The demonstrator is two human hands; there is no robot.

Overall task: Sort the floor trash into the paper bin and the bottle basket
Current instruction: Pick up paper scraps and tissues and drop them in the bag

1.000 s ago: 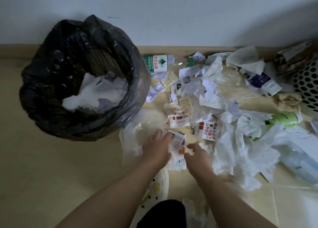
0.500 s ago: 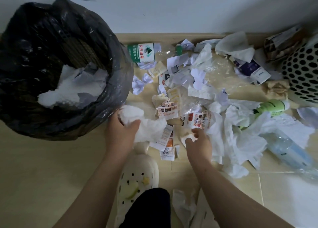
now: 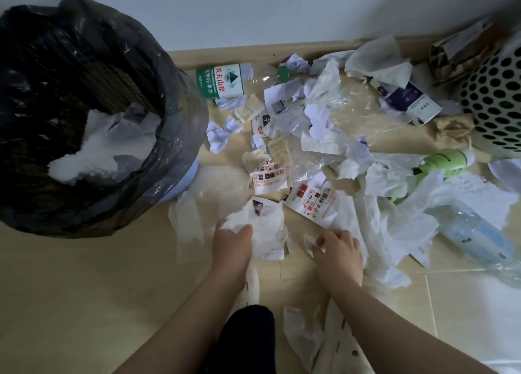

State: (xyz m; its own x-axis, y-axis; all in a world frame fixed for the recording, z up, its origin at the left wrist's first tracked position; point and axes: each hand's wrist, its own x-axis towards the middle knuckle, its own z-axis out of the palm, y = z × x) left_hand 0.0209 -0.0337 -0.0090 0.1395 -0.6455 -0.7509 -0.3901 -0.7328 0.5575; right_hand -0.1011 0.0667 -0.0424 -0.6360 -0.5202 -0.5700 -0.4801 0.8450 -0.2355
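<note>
The paper bin [image 3: 158,71], lined with a black bag, stands at the left with white paper inside. A white basket with round holes [image 3: 499,97] is at the right edge. Crumpled tissues, printed scraps and plastic film cover the floor between them. My left hand [image 3: 232,242] is shut on a wad of white tissue and paper scraps [image 3: 262,227] low over the floor. Just to its right, my right hand [image 3: 338,249] pinches a small white paper scrap [image 3: 310,242]. A green-labelled clear bottle [image 3: 225,81] lies by the wall. Among the tissues lie a green bottle [image 3: 445,162] and a blue-labelled clear bottle [image 3: 476,235].
The wall and baseboard [image 3: 253,52] close off the far side. A brown paper bag [image 3: 456,52] lies in the far right corner. My light shoe [image 3: 251,286] and dark trouser leg [image 3: 248,337] are below my hands. Bare tile floor [image 3: 84,289] lies at the lower left.
My left hand has moved right and lower with its tissue wad, away from the bin. My right hand has shifted slightly and now pinches a small scrap. The view has tilted a little.
</note>
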